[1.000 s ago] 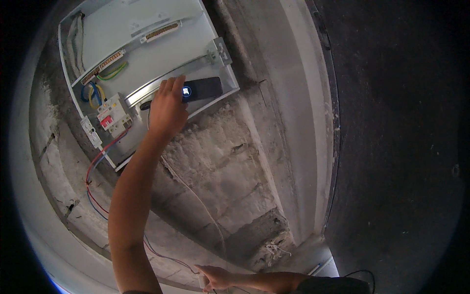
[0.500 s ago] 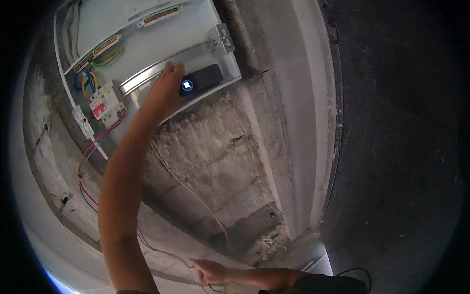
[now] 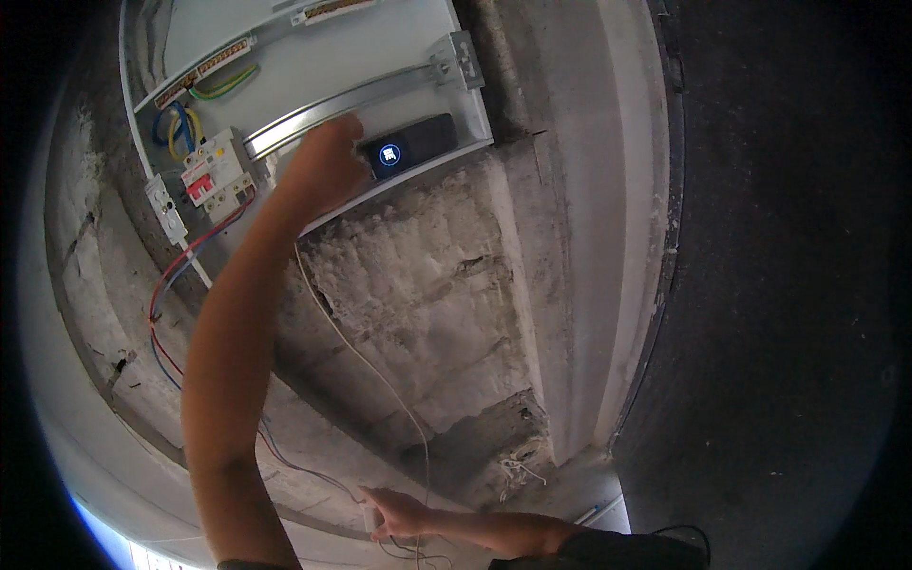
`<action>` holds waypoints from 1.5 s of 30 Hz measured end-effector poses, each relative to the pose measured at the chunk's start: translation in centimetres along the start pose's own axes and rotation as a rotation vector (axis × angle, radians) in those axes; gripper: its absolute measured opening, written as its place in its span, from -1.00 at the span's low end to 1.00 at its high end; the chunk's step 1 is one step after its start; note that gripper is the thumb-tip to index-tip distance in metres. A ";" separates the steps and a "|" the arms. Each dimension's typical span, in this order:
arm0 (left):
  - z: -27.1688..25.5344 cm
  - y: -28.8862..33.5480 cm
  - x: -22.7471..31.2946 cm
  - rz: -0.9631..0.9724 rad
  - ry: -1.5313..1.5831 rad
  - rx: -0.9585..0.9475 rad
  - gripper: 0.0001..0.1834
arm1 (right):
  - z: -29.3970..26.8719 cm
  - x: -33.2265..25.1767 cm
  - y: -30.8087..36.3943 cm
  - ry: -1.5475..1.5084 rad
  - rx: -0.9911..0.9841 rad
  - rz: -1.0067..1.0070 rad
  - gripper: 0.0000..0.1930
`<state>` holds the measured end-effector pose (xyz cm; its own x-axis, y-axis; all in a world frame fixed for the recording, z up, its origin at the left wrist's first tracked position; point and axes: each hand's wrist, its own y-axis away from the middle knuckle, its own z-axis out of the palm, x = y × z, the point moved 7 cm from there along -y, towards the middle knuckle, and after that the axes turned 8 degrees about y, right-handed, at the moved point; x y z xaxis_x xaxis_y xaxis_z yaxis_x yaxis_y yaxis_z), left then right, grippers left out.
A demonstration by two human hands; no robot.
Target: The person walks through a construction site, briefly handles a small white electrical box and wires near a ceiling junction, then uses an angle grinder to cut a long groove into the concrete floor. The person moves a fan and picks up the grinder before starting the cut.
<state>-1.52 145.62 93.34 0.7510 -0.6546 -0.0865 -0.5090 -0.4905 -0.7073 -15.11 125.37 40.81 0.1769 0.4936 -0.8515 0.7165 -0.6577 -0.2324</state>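
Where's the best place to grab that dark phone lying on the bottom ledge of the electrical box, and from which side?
Probably the free right end of the dark phone, coming from the right. It lies lengthwise on the bottom ledge of the electrical box, lit screen outward. The left hand already covers its left end, while the right end is bare. Pinch the long edges, front to back.

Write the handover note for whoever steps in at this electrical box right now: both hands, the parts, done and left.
Left hand: raised into the wall-mounted electrical box, closed at the metal rail, beside a dark device with a lit blue screen; what it grips is hidden.
Right hand: low, pinching a thin white wire that runs up toward the box.
Done: a breaker with a red switch sits on the rail's left end, with red and blue wires hanging below.
Left: most of the rail is bare; the white wire's upper end is hidden.
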 end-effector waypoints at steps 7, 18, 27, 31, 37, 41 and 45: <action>0.2 0.0 -1.3 -0.060 0.045 -0.059 -0.64 | 1.5 1.3 -0.7 -0.034 0.017 -0.032 0.16; 0.9 -0.2 -1.3 -0.031 -0.130 0.113 -0.73 | 1.5 1.7 -1.3 -0.023 0.088 -0.107 0.15; -4.3 7.2 3.7 -0.062 -0.170 -0.006 -0.43 | 2.0 3.1 -2.0 -0.072 0.131 -0.040 -0.12; -10.5 24.3 8.3 0.214 0.052 0.280 -0.53 | 2.0 2.6 -2.4 0.029 0.186 -0.114 0.00; -11.5 44.5 5.7 -0.312 0.125 0.408 -0.65 | 2.9 2.4 -3.1 0.004 0.165 -0.032 0.03; -8.1 60.7 2.8 -0.944 0.128 0.413 -0.70 | 2.5 2.5 -3.6 0.030 0.237 -0.044 -0.09; -2.4 78.7 5.3 -1.518 0.105 0.195 -0.78 | 2.9 3.3 -4.1 0.101 0.167 -0.026 0.05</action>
<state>-38.65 102.14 38.90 0.4585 0.3376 0.8221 0.7539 -0.6375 -0.1587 -19.46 128.04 37.60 0.2325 0.5608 -0.7947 0.6015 -0.7250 -0.3356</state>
